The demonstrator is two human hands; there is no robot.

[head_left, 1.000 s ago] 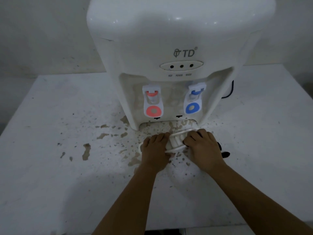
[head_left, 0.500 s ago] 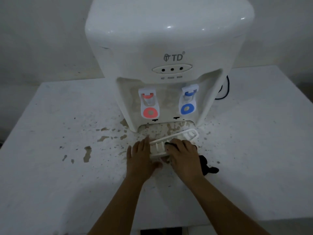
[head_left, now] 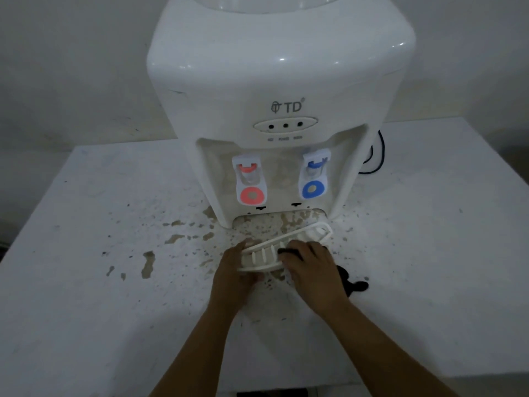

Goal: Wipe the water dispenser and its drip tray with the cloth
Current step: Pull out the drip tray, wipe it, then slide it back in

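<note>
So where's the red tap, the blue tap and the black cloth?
red tap (head_left: 252, 195): head view, on its red round disc.
blue tap (head_left: 313, 189): head view, on its blue disc.
black cloth (head_left: 355, 285): head view, on the bunched end beside the right hand.

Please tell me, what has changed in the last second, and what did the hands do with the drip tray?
The drip tray now stands more tilted, its right end raised towards the dispenser. The right hand, pressing the dark cloth, slid from the tray's right end towards its middle. The left hand kept gripping the tray's left end. The dispenser and the brown stains on the table stayed as they were.
</note>
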